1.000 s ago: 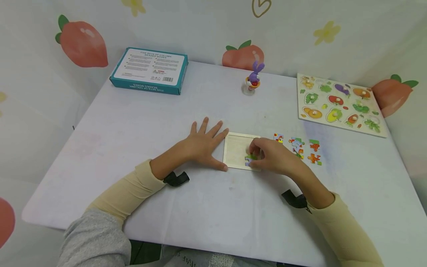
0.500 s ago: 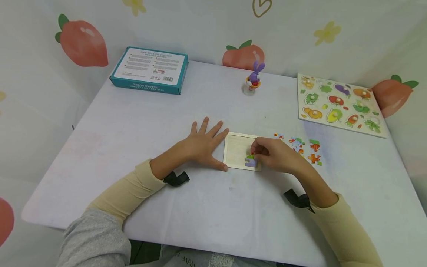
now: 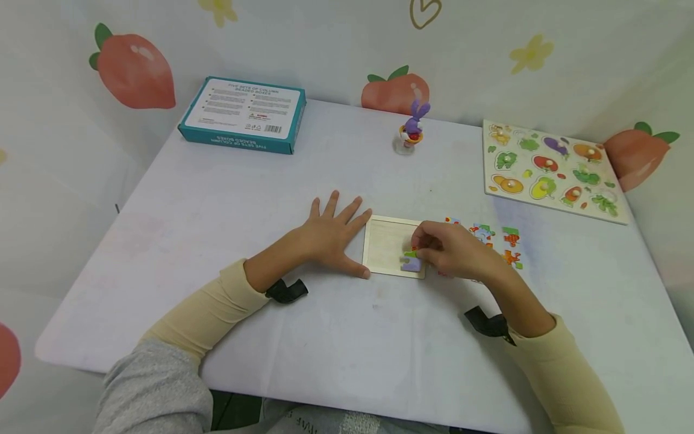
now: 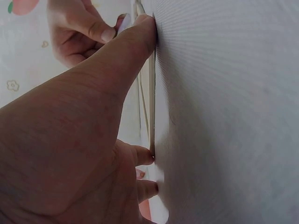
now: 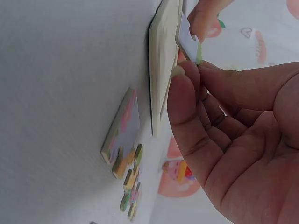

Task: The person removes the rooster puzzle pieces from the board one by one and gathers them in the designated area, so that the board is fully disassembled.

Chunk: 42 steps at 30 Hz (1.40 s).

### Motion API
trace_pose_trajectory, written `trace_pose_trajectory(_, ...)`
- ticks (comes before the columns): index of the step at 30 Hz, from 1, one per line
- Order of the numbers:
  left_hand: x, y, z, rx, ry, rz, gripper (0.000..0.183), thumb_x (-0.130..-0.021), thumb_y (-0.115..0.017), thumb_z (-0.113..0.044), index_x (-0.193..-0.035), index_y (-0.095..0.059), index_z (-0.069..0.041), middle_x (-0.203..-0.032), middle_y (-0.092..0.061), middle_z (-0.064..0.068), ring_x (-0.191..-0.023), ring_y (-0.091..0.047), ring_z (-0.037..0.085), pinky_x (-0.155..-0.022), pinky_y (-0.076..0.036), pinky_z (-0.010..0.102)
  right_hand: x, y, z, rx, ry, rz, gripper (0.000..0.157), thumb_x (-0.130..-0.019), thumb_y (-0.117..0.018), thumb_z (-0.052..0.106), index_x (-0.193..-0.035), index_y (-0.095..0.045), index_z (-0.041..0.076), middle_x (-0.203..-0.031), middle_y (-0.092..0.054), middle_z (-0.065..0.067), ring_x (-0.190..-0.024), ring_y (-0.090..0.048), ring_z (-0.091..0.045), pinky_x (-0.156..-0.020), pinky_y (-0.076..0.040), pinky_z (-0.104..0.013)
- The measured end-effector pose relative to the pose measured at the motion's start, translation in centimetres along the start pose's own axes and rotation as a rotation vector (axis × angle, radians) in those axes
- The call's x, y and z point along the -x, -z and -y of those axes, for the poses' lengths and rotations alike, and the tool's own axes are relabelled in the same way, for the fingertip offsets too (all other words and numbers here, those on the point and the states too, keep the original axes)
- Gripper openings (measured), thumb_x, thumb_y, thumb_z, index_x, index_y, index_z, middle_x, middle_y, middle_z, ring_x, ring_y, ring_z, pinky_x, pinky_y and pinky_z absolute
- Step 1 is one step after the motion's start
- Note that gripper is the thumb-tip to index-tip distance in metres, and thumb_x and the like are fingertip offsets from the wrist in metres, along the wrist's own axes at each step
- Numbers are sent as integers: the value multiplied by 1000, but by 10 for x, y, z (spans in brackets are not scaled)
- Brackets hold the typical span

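Note:
My left hand [image 3: 332,241] lies on the tabletop with fingers spread. Its thumb and index finger touch the left edge of a shallow wooden puzzle tray [image 3: 386,248]. Between thumb and fingertips, my right hand [image 3: 458,252] pinches a lilac-and-green jigsaw piece [image 3: 410,264] at the tray's lower right corner. In the right wrist view that jigsaw piece [image 5: 188,42] is tilted and looks raised off the tray board [image 5: 161,60]. The left wrist view shows the left thumb [image 4: 126,51] along the tray's side; there the piece is mostly hidden.
Several loose jigsaw pieces [image 3: 511,236] lie right of the tray, some partly behind my right hand. A vegetable knob puzzle board [image 3: 558,172] lies at the back right. A purple rabbit figurine [image 3: 413,126] stands at the back, and a teal box [image 3: 244,114] lies at the back left.
My right hand has shifted slightly right with the jigsaw piece, and its lilac part now shows more clearly. The left hand and the tray have stayed in place.

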<state>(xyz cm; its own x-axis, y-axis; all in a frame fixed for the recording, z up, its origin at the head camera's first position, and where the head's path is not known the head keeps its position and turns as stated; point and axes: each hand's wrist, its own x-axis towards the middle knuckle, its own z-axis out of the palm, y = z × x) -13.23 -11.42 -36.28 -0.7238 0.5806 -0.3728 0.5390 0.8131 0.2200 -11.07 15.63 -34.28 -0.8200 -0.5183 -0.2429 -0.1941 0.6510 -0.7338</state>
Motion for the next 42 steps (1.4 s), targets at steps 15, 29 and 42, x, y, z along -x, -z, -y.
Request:
trace_pose_trajectory(15, -1, -1, 0, -13, -3, 0, 123, -74, -58, -86, -163, -5, -19, -167, 6, 10, -147, 12, 51, -110, -2, 72, 14, 17, -2, -45, 26, -14, 8, -95, -66, -1, -99, -63, 5, -88, -64, -8, -73, -61, -22, -63, -50, -29)
trace_pose_trajectory(29, -1, -1, 0, -25, -1, 4, 123, -74, -58, -86, -163, -6, -19, -167, 5, 12, -146, 12, 52, -109, -3, 73, 40, 38, -18, -70, -20, -71, 5, -95, -66, 1, -99, -64, 3, -87, -65, -10, -70, -64, -24, -65, -55, -34)
trace_pose_trajectory(42, 0, 0, 0, -22, -5, -1, 123, -74, -58, -86, -163, -6, -18, -167, 5, 12, -146, 12, 52, -109, -3, 73, 68, 53, -45, -20, -82, -122, 9, -94, -67, -1, -103, -65, -1, -91, -65, -12, -69, -65, -20, -65, -54, -32)
